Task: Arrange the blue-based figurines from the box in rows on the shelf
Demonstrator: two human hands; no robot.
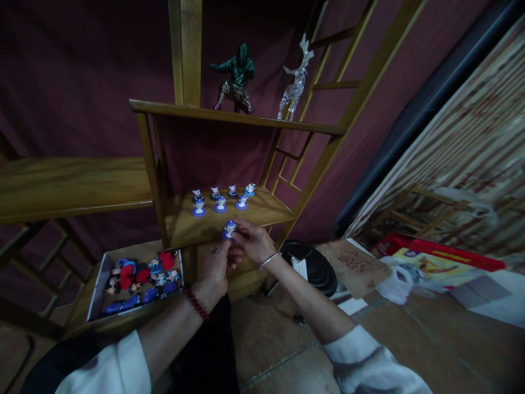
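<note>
The purple figurine [229, 229] is in front of you, held up just at the near edge of the middle shelf [262, 214]. Your right hand [255, 242] is clamped on it, thumb and fingers closed about its right side. Your left hand [217, 265] comes in from below, fingers curled, with the thumb by the figurine's base; you cannot tell from this view whether it grips too. You wear a red bead bracelet [197, 305] on the left wrist and a silver bracelet [269, 260] on the right.

Beyond your hands, seven small figurines stand on the shelf in two rows. The near row [220, 204] has three with purple bases; the far row [215, 193] has four, the rightmost light blue.

To your left, near the shelf, sits an open box [98, 290] with more toys [141, 276] lying in it, red, blue and purple. A longer wooden shelf [74, 183] runs above it on the far left.

Over the middle shelf, the upper shelf [180, 109] carries a dark green statue [238, 79] and, to its right, a clear deer [294, 87].

On your right, low down, are a round black object [322, 271], a plastic bag [396, 282] and a red box [471, 262].
</note>
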